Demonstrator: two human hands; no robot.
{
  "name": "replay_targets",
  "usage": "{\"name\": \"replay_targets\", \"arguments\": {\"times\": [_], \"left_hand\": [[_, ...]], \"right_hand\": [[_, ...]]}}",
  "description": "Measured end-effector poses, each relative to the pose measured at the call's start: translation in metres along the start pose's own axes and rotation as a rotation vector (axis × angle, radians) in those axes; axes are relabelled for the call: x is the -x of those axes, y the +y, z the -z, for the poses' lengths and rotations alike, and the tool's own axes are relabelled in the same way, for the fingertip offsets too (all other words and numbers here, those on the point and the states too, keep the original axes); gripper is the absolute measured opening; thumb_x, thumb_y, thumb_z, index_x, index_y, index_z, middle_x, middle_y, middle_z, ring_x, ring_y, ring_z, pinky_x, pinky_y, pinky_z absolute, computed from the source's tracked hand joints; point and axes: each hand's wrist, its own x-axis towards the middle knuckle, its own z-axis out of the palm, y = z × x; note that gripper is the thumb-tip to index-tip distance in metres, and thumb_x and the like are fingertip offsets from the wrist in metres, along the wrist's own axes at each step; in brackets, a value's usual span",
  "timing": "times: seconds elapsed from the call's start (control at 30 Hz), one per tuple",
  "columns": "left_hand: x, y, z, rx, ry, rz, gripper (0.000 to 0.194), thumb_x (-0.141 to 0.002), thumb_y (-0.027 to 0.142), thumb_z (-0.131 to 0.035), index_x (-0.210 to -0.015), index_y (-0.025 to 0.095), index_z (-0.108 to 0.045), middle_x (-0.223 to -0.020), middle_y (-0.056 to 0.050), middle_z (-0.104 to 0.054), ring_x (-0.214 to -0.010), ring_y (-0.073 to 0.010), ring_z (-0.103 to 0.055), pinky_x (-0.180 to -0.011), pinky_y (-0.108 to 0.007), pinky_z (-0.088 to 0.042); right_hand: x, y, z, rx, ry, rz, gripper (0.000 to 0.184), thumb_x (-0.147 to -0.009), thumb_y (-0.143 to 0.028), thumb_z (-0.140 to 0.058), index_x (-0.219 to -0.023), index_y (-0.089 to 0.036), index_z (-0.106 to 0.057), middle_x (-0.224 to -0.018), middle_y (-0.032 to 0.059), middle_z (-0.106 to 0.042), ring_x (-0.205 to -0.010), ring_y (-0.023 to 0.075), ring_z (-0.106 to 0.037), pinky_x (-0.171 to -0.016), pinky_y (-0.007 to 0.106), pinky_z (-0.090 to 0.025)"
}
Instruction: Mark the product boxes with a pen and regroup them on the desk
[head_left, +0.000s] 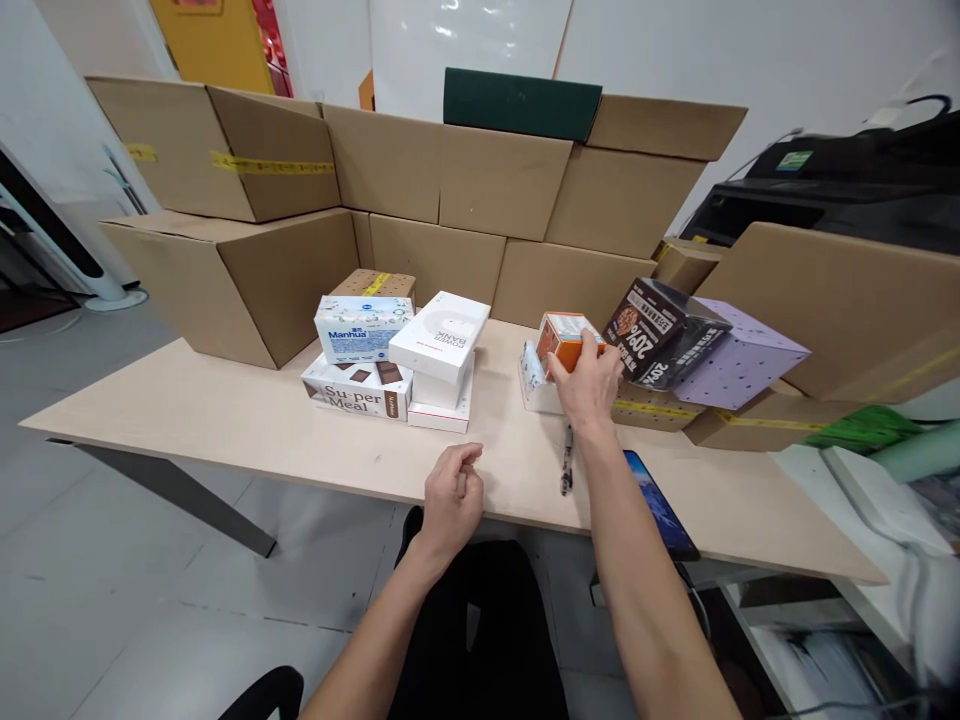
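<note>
My right hand (591, 385) has its thumb and fingers around a small orange-and-white box (564, 335). That box rests on a white-and-blue carton (534, 385), partly hidden by the hand. Loosely curled and with nothing in it, my left hand (454, 495) is held at the table's front edge. Beyond it are a white power bank box (441, 330), leaning across other white boxes, and a Manhua tissue pack (364, 330) on a Su-per Meal box (356, 390). Right of my right hand, a dark brown box (649, 330) tilts against a lilac dotted box (746, 355).
A black pen (567, 460) lies below my right hand, and a phone (660, 505) sits at the front edge by my forearm. Large cardboard boxes (289, 280) wall the table's left side and back. A cardboard panel (847, 310) and a black printer (840, 190) are at the right.
</note>
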Motion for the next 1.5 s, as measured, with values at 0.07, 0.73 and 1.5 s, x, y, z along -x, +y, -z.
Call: {"name": "replay_targets", "arguments": {"times": [0.07,0.73,1.5], "left_hand": [[-0.007,0.003,0.008,-0.035,0.075,-0.04,0.034,-0.084,0.008,-0.051,-0.114,0.021,-0.06,-0.106,-0.007,-0.065,-0.096,-0.0187,-0.064,-0.081,-0.032,-0.054],[-0.131,0.016,0.042,0.399,0.422,0.353,0.059,-0.073,0.029,-0.075,-0.124,0.022,-0.047,-0.116,-0.008,-0.053,-0.09,-0.0163,-0.063,-0.066,-0.027,-0.059],[-0.034,-0.015,0.039,0.241,0.007,0.405,0.042,-0.085,0.04,-0.067,-0.12,0.018,-0.066,-0.098,-0.007,-0.072,-0.094,-0.0199,-0.069,-0.074,-0.028,-0.056]], "right_hand": [[-0.002,0.0,-0.004,0.05,-0.006,-0.037,0.063,-0.083,-0.042,-0.067,-0.137,-0.013,-0.051,-0.124,0.0231,-0.044,-0.113,0.0379,-0.045,-0.091,0.057,-0.043],[0.186,0.016,0.045,-0.615,-0.064,-0.079,0.03,-0.093,-0.038,-0.056,-0.117,-0.02,-0.062,-0.117,0.0128,-0.059,-0.076,0.0148,-0.063,-0.065,0.032,-0.059],[0.189,0.036,0.054,-0.981,-0.182,-0.515,0.048,-0.086,-0.048,-0.065,-0.125,-0.02,-0.064,-0.114,0.0078,-0.057,-0.062,0.0091,-0.059,-0.04,0.023,-0.049]]}}
